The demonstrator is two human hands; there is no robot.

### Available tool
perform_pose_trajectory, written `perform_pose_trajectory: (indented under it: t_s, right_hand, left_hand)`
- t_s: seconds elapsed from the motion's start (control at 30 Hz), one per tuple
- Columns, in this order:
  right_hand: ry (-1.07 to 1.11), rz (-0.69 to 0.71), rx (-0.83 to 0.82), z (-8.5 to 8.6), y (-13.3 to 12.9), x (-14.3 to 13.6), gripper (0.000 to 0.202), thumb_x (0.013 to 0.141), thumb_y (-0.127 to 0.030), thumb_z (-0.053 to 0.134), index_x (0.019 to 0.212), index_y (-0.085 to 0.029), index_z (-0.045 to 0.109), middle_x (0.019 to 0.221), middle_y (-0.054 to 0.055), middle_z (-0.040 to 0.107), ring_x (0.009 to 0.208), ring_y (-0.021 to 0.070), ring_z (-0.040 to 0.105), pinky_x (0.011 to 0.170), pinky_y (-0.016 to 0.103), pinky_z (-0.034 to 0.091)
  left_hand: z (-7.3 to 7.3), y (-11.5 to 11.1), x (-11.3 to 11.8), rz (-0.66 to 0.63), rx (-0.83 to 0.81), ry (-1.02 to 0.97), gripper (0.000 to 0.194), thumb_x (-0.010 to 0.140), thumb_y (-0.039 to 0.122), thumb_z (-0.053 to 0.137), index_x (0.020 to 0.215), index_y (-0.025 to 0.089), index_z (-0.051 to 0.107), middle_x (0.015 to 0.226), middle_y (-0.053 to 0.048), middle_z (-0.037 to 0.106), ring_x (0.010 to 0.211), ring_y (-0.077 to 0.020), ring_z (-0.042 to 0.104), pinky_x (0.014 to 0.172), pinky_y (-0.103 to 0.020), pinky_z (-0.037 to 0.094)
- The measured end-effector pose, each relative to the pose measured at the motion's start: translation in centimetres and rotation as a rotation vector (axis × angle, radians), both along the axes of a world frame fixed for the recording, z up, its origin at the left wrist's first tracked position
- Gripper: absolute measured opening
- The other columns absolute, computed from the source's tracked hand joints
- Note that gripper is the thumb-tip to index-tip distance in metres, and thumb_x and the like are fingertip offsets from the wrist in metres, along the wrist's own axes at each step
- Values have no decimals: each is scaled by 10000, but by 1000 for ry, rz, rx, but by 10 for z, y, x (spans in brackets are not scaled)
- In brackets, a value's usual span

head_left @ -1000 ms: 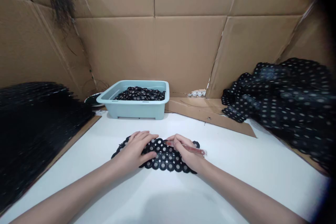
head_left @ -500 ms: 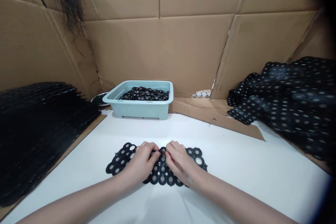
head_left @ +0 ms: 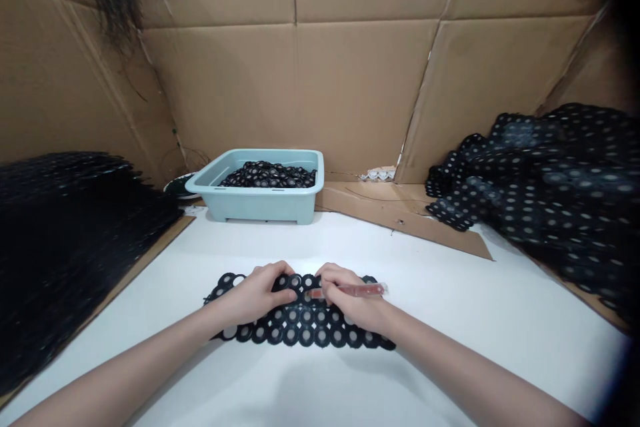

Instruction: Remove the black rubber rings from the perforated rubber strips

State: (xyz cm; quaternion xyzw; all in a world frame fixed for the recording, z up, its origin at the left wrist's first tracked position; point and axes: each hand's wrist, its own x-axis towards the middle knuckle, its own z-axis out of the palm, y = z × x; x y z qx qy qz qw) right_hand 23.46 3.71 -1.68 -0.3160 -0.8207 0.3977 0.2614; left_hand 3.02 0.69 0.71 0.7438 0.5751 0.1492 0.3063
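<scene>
Resting on black dotted fabric (head_left: 307,325) on the white table (head_left: 360,238), left hand (head_left: 256,295) (can't tell if pinching) likely steadies it; right hand (head_left: 356,305), just apart, grips reddish tool (head_left: 370,289) pen-like, presumably for control.

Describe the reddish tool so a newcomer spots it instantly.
On the white table, nearer than the light-blue basin, lies a black strip of grey-centred circles. Over it, the right hand grips a slim, straight tool. Its reddish colour sets it apart from the black and grey beneath.
</scene>
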Motion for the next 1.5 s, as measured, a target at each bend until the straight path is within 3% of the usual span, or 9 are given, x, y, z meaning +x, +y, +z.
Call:
perform_pose_trajectory:
  t_s: [0.2,0.43,0.53,0.73,0.9,1.07,1.23,1.37,1.5]
  right_hand:
    - [-24,45,146,-2,-6,-5,225,813,-118,350,597,-165,385,825,9,490,843,136,429,796,297,342]
    - [-48,27,163,4,-9,-4,232,794,-82,361,578,-164,381,842,10,498,851,136,430,800,305,351]
    - [-87,33,260,3,-13,-6,211,796,-89,374,601,-163,400,816,11,491,832,140,423,782,310,348]
    - [-239,-55,518,-4,-21,-10,135,812,-123,380,689,-167,412,780,29,455,765,152,390,673,296,344]
    - [-293,-125,596,-2,-18,-11,132,806,-122,381,686,-165,418,776,40,461,772,164,383,668,306,331]
    - [-182,-103,361,2,-11,-8,195,803,-134,382,624,-167,450,749,21,503,796,164,399,728,332,325]
    - [-143,-49,48,11,-1,0,274,766,-138,388,508,-174,474,787,8,549,876,177,432,832,366,308]
    - [-174,3,14,17,0,3,283,751,-147,412,475,-174,466,810,2,536,880,176,435,817,345,325]
    - [-236,-37,112,17,-6,0,244,746,-167,453,502,-171,464,739,4,475,819,175,402,766,348,330]
  left_hand:
    - [4,1,-1,5,-52,80,251,685,431,523,702,183,558,770,-4,589,776,-212,519,697,-284,360]
    - [16,2,-5,-50,-210,-18,265,730,404,478,854,191,575,841,-4,601,843,-215,521,697,-266,371]
    - [12,-1,-5,-20,-200,-17,266,730,402,476,865,194,572,880,-13,597,876,-225,515,734,-282,369]
    - [-6,-17,13,239,-6,49,247,743,376,442,843,180,556,913,-55,563,887,-239,496,774,-327,360]
    - [-5,-17,16,144,-50,-33,266,767,390,410,846,176,547,867,-49,554,839,-216,501,751,-319,379]
    - [-1,-14,10,85,-7,31,365,667,394,558,978,209,507,972,-59,518,930,-247,462,801,-346,363]
    - [2,-14,10,30,6,30,195,712,316,497,875,207,500,883,-24,537,860,-219,479,753,-311,362]
    - [3,-15,11,33,19,30,105,761,274,421,846,216,442,798,-2,518,782,-193,472,690,-291,351]
    - [5,-15,9,27,-33,-23,125,777,300,405,867,213,406,777,7,495,747,-176,460,672,-278,352]
